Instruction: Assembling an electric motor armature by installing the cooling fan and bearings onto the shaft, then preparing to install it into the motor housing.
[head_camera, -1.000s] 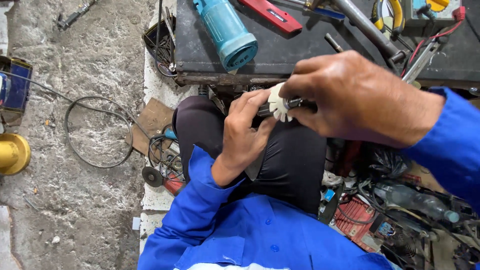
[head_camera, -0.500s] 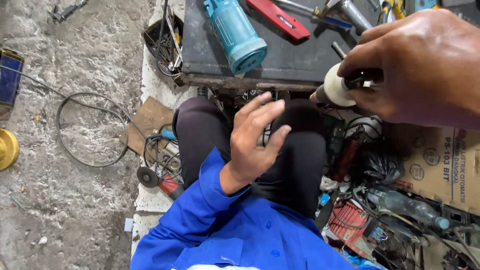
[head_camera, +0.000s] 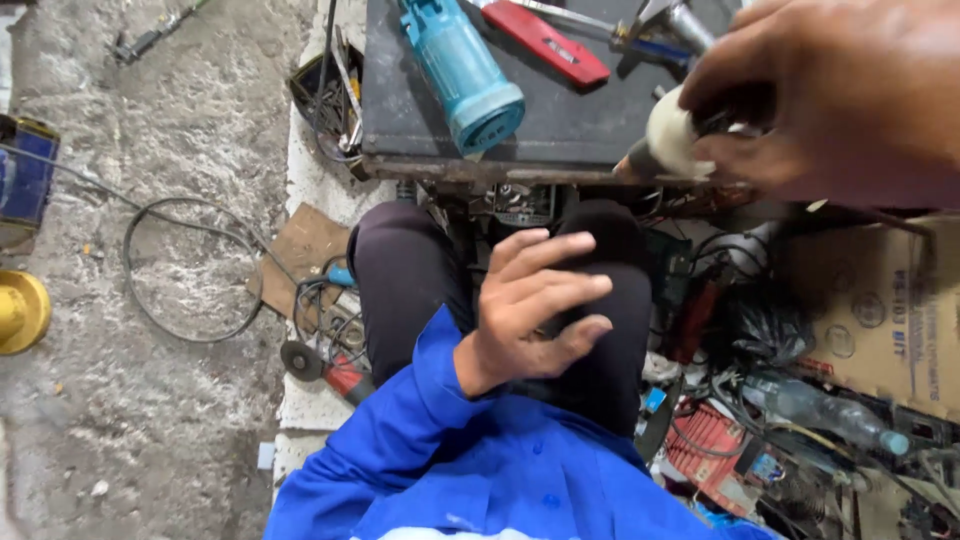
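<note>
The right hand (head_camera: 840, 95), at about one o'clock in the view, pinches a small cream-coloured part (head_camera: 672, 135) on a dark shaft between its fingertips, just above the near edge of the dark bench (head_camera: 560, 125). The left hand (head_camera: 530, 310) hangs near the middle, over the dark trousers (head_camera: 400, 280), fingers spread and loosely curled, holding nothing.

By the look of it, the step in hand is the handling of that one part with the right hand alone, the left freed. A next move would call for a steady pinch on the shaft, since the part is held out over cluttered ground.

Counted: one cream part; one teal motor body (head_camera: 465, 70) on the bench at twelve o'clock; one red-handled tool (head_camera: 545, 40) beside it; one black cable loop (head_camera: 190, 270) on the concrete at nine o'clock; one yellow object (head_camera: 18, 312) at the left edge; one cardboard box (head_camera: 880, 310) at three o'clock; one clear bottle (head_camera: 820, 405) at four o'clock.
</note>
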